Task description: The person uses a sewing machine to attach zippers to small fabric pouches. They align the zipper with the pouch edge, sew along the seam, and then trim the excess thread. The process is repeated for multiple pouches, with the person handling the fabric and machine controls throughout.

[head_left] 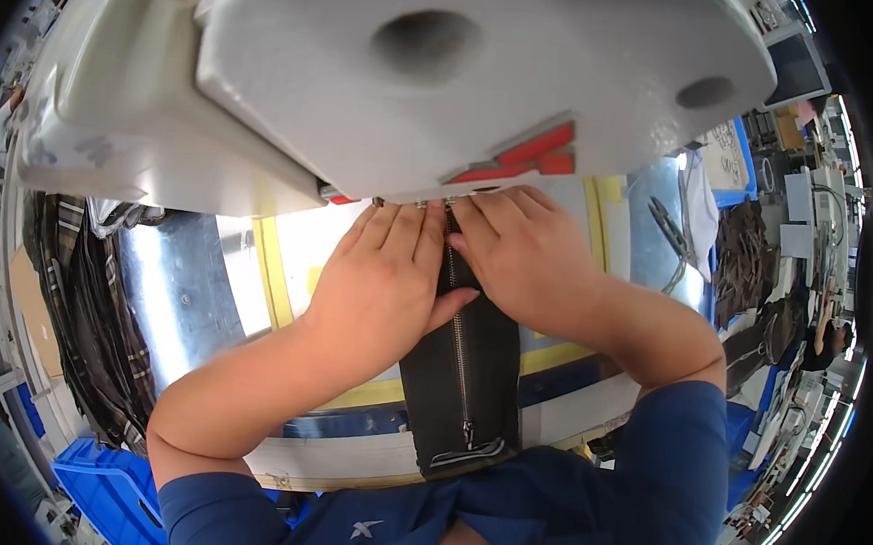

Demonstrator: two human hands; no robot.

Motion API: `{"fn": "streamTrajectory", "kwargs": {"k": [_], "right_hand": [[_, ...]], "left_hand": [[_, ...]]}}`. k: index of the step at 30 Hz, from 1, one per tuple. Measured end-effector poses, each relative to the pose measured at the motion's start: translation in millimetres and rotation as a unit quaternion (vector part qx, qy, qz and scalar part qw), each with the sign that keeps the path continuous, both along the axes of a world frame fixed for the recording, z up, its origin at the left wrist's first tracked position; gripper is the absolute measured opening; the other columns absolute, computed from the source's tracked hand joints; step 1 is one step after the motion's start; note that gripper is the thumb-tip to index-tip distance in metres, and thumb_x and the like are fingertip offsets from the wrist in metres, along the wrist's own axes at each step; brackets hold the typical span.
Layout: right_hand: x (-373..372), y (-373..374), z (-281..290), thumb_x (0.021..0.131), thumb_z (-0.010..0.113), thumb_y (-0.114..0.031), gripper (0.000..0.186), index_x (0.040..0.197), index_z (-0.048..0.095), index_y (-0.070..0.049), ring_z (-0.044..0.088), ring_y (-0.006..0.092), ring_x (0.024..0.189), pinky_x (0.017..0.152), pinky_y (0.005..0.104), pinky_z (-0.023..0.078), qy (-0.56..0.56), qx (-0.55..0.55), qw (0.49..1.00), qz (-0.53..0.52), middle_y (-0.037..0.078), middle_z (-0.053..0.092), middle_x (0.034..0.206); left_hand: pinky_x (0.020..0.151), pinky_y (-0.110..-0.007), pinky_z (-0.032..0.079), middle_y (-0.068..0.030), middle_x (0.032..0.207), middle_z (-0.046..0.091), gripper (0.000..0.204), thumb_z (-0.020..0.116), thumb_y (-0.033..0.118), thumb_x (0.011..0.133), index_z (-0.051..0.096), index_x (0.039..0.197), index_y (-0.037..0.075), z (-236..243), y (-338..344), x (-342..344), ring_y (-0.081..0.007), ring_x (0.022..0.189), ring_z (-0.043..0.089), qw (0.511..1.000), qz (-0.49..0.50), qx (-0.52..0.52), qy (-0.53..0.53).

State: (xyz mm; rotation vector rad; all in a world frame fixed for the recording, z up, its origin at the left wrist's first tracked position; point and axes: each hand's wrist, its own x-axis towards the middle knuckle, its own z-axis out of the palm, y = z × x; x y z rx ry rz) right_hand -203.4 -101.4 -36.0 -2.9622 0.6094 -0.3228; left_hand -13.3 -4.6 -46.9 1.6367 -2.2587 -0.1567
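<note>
Far L of grip: dark garments (90, 294) heaped beside worktable, clear of hands; low snag risk.

L hand (382, 275): palm down, fingers straight and together, pressing flat, not closed round anything. Thumb lies across zip (462, 358); uneven thumb pressure could push teeth off line.

Btwn and below hands, running back toward worker: black fabric strip (495, 374) w/ metal zip along it. Slider (467, 434) at near end, well behind grip; could drag or catch on table edge if strip is fed askew. Near end lies close to shirt (434, 504); contact unclear.

Directly ahead of grip: white machine head (415, 123). Fingertips of both hands at its lower edge, partly hidden; needle n/v. Main hazard, in my judgement: finger injury if hands overrun. Metal teeth under needle could also break it.

R hand (532, 248): likewise spread flat on strip, thumb by zip; unequal push vs. L could pucker fabric.
</note>
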Motion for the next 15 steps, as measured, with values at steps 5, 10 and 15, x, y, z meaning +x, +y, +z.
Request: {"fn": "streamTrajectory", "kwargs": {"k": [5, 10, 15], "right_hand": [[-0.4, 2.2, -2.0, 0.095, 0.068, -0.023, 0.046, 0.126, 0.067, 0.012, 0.07, 0.036, 0.116, 0.101, 0.0435, 0.055, 0.005, -0.015, 1.0, 0.008, 0.026, 0.07, 0.122], [-2.0, 4.8, -2.0, 0.091, 0.073, -0.031, 0.059, 0.128, 0.066, 0.014, 0.068, 0.039, 0.121, 0.105, 0.0455, 0.054, 0.015, -0.001, 1.0, 0.008, 0.029, 0.069, 0.126], [-2.2, 14.6, 5.0, 0.083, 0.078, -0.043, 0.081, 0.136, 0.059, 0.016, 0.063, 0.043, 0.129, 0.112, 0.0476, 0.051, 0.041, 0.019, 0.999, -0.003, 0.033, 0.063, 0.136]], "left_hand": [[0.114, -0.05, 0.049, -0.0304, 0.135, 0.064, 0.089, 0.084, 0.046, 0.082, 0.055, 0.14, -0.016, -0.1, 1.9, -2.6, -0.0436, 0.126, 0.064, 1.0, -0.003, 0.01, -0.007], [0.116, -0.052, 0.047, -0.0336, 0.14, 0.061, 0.104, 0.083, 0.057, 0.08, 0.05, 0.143, -0.019, 3.5, 4.7, -4.0, -0.0471, 0.13, 0.061, 0.999, -0.015, 0.041, -0.026], [0.12, -0.056, 0.042, -0.0396, 0.144, 0.055, 0.123, 0.079, 0.071, 0.075, 0.043, 0.146, -0.023, 7.1, 7.7, -7.1, -0.0528, 0.137, 0.055, 0.997, -0.016, 0.071, -0.03]]}}
